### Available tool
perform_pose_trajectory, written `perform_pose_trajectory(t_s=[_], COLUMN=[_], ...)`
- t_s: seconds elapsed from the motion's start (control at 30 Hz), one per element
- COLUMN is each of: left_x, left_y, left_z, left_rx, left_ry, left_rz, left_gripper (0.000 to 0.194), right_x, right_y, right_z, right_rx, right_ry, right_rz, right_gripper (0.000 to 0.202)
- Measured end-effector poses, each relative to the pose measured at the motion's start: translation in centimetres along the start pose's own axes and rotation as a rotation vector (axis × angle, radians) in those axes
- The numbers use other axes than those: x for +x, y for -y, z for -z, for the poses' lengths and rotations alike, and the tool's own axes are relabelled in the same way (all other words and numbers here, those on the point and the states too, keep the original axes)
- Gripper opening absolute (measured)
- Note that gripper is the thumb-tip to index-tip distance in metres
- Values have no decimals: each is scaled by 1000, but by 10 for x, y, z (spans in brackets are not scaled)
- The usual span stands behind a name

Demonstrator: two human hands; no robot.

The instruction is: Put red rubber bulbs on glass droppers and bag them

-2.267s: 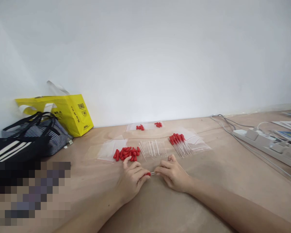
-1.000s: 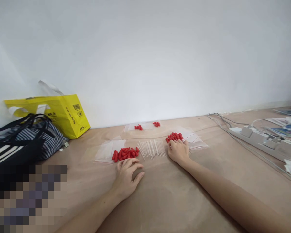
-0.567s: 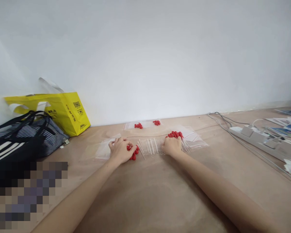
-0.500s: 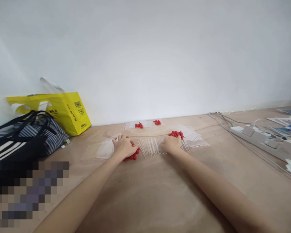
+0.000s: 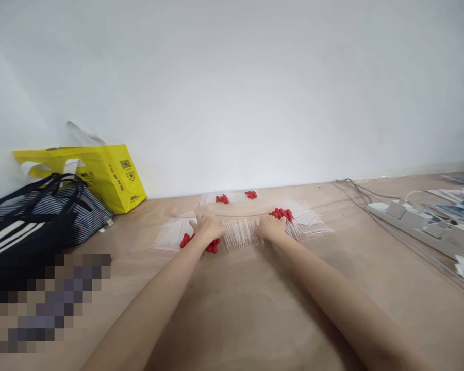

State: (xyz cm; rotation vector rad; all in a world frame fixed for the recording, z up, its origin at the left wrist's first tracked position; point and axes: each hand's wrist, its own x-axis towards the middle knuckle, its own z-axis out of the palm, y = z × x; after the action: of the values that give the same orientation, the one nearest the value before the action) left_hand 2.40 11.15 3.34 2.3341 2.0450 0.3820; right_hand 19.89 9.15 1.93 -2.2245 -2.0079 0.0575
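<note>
A row of thin white sticks [image 5: 241,233] lies side by side on the wooden table. At its left end is my left hand [image 5: 208,228], fingers bent over the sticks' edge; whether it grips any is too small to tell. Red pieces [image 5: 212,246] lie beside and partly under that hand. My right hand [image 5: 269,226] is closed at the row's right end, its fingertips largely hidden. Just right of it, red-tipped pieces [image 5: 281,213] rest with thin sticks [image 5: 295,230] fanning toward me. Clear plastic bags [image 5: 170,234] lie flat under and around these.
Two small red clusters [image 5: 221,199] sit on plastic near the wall. At the left stand a yellow bag [image 5: 118,180] and a striped bag [image 5: 90,214]. A white power strip [image 5: 417,219] with cables and printed sheets [image 5: 458,210] lie at the right.
My left hand has moved right, from over the red pieces to the left end of the stick row, uncovering red pieces at its left. My right hand has shifted slightly left.
</note>
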Motion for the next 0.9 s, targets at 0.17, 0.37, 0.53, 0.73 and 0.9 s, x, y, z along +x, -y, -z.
perform_pose_trajectory(t_s=[0.17, 0.37, 0.53, 0.73, 0.9], left_x=[-37, -115, -126, -119, -121], left_y=[-6, 1, 9, 8, 5], left_z=[20, 3, -15, -18, -17], left_rx=[7, -86, -181, -166, -196], left_ry=[-110, -155, -188, -180, -177], left_rz=[-125, -609, -603, -570, -499], left_gripper=[25, 16, 15, 16, 15], right_x=[-24, -68, -85, -89, -94], right_y=[-12, -45, -49, -39, -34], right_z=[3, -19, -28, -30, -32], right_rx=[32, 350, 440, 486, 535], right_ry=[-116, -264, -258, -208, -194], right_rz=[101, 566, 716, 772, 768], right_gripper=[26, 17, 16, 20, 20])
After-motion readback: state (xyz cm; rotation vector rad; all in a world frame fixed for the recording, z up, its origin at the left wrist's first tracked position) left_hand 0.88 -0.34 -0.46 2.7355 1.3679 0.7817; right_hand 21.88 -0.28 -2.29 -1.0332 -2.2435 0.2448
